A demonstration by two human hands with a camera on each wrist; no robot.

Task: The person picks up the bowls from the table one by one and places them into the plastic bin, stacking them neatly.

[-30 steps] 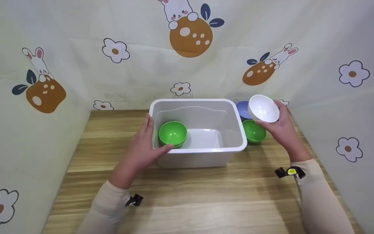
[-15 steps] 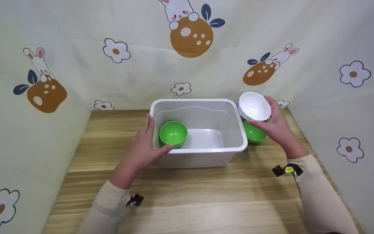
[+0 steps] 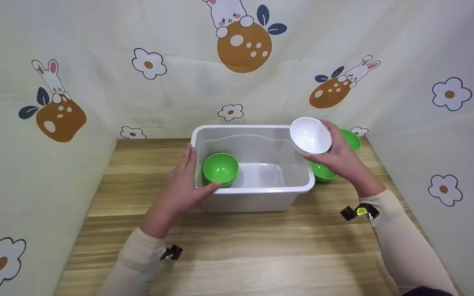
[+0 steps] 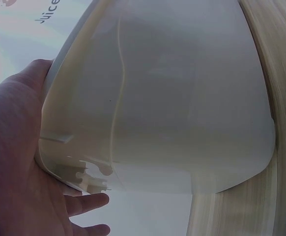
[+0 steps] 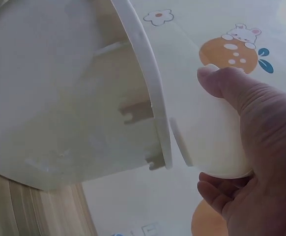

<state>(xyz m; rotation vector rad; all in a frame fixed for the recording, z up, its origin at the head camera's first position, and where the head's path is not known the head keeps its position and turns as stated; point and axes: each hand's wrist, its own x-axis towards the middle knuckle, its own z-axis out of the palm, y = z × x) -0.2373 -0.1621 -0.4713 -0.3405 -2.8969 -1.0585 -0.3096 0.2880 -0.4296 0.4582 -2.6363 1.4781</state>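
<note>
A white bowl [image 3: 310,135] is pinched by its side in my right hand [image 3: 342,158], tilted, over the right rim of the white bin [image 3: 253,190]. In the right wrist view, thumb and fingers of the hand [image 5: 266,132] hold the bowl [image 5: 209,132] just beyond the bin's edge. My left hand [image 3: 179,185] rests on the bin's left rim, thumb over the front edge; in the left wrist view the hand [image 4: 20,147] lies against the bin's wall [image 4: 182,98]. Inside the bin at the left sit stacked green bowls [image 3: 220,167].
Right of the bin stands a green bowl [image 3: 323,172], partly hidden by the right hand. Another green bowl [image 3: 351,139] lies farther back by the right wall. The wooden table [image 3: 253,250] is bounded by patterned cloth [image 3: 179,98] at the back and both sides.
The right hand has carried the white bowl leftward, from above the bowls beside the bin to its right rim. The green bowl at the back right has come into view. The left hand stays put.
</note>
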